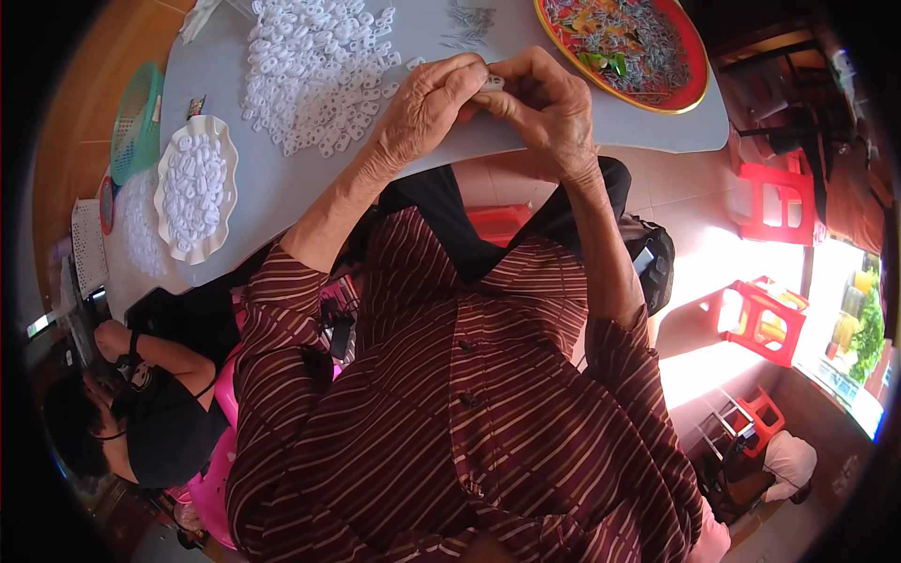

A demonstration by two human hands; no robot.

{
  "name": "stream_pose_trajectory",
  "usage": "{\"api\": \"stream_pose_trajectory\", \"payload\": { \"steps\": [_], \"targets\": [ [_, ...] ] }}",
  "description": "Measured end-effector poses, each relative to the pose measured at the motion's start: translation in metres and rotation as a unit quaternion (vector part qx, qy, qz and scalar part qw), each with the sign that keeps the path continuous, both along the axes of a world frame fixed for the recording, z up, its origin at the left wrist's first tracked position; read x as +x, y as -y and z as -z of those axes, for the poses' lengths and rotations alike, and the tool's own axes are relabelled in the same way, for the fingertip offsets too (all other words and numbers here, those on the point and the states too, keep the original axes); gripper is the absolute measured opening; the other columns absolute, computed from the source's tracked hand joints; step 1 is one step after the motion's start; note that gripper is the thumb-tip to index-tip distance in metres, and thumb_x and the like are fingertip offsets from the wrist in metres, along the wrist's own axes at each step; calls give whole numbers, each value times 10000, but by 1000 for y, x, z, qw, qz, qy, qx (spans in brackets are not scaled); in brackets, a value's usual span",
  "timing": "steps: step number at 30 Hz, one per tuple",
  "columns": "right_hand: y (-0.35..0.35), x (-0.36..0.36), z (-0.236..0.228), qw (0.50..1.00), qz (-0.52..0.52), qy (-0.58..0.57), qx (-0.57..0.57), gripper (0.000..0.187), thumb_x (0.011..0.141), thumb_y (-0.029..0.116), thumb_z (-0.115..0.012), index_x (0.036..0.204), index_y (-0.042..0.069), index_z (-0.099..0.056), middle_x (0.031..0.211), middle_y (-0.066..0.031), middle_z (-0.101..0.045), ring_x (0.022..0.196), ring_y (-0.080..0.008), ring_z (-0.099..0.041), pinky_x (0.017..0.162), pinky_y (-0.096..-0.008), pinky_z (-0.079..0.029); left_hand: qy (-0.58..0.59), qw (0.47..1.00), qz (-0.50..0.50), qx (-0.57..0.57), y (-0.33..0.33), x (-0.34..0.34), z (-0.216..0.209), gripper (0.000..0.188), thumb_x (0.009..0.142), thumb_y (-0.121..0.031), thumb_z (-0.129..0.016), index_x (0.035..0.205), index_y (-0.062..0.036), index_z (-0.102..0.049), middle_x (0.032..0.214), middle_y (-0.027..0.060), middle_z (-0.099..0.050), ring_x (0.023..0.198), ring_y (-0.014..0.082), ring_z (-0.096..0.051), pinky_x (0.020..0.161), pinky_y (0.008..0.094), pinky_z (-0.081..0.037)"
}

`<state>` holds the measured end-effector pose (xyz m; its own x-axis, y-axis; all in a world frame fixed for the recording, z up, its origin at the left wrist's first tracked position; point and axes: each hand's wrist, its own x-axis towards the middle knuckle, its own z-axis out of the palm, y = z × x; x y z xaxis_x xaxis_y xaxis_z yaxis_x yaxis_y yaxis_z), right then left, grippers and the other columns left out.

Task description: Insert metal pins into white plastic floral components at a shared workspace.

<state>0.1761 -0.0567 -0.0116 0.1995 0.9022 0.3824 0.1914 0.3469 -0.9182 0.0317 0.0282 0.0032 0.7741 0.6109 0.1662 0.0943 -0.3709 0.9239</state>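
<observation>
My left hand (427, 105) and my right hand (556, 111) meet over the near edge of the grey table (648, 131). Both are closed, thumbs and fingertips pressed around a small white plastic piece (492, 83), mostly covered by the fingers. Whether anything else is between them is hidden. To the left of my hands spreads a big heap of similar white plastic pieces (314, 75) with holes. On the right, a red tray (693, 84) with a yellow rim holds many thin grey metal pins, like nails. A few loose grey pins (467, 23) lie beyond my hands.
A scalloped white dish (225, 202) of white pieces stands at the table's left, near a green mesh basket (137, 122). A person in black (169, 413) sits at lower left. Red plastic stools (765, 319) stand on the floor at right.
</observation>
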Motion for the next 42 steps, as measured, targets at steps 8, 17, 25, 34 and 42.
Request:
{"api": "stream_pose_trajectory", "payload": {
  "steps": [8, 17, 25, 34, 42],
  "targets": [
    [0, 5, -14, 999, -6, -41, -29, 152, 830, 73, -661, 919, -24, -586, 748, -71, -670, 699, -80, -617, 614, -216, -489, 71, 997, -19, 20, 3, 5, 7, 273, 950, -258, -431, 863, -6, -492, 610, 48, -434, 587, 109, -392, 548, 284, -367],
    [6, -3, -26, 989, 7, -141, -44, 124, 873, 73, -611, 924, -36, -582, 739, -48, -626, 679, -82, -572, 622, -219, -474, 85, 996, -8, -36, 18, -6, -9, 204, 936, -190, -480, 837, -13, -504, 694, 14, -488, 634, 89, -430, 592, 244, -385],
    [-106, 94, -141, 960, 224, 137, 99, 71, 794, 54, -618, 804, -16, -615, 637, -98, -588, 590, -192, -583, 534, -323, -464, 194, 968, -85, -134, 29, -10, 6, 239, 948, -212, -458, 859, -2, -525, 746, 33, -539, 650, 83, -473, 623, 227, -401],
    [-136, 61, -70, 880, 21, 475, -2, 110, 771, 110, -637, 846, 39, -674, 720, -106, -656, 639, -204, -636, 632, -301, -497, 272, 931, -134, -203, 32, -13, 18, 197, 943, -158, -440, 870, 1, -530, 763, 32, -546, 656, 74, -480, 620, 217, -395],
    [-135, 50, -48, 840, -45, 534, -82, 135, 724, 101, -618, 822, 35, -682, 714, -146, -643, 657, -291, -626, 655, -350, -497, 219, 951, -109, -188, 35, -15, 16, 207, 949, -160, -434, 897, 20, -522, 764, 56, -543, 697, 88, -486, 696, 230, -408]
  ]
}}
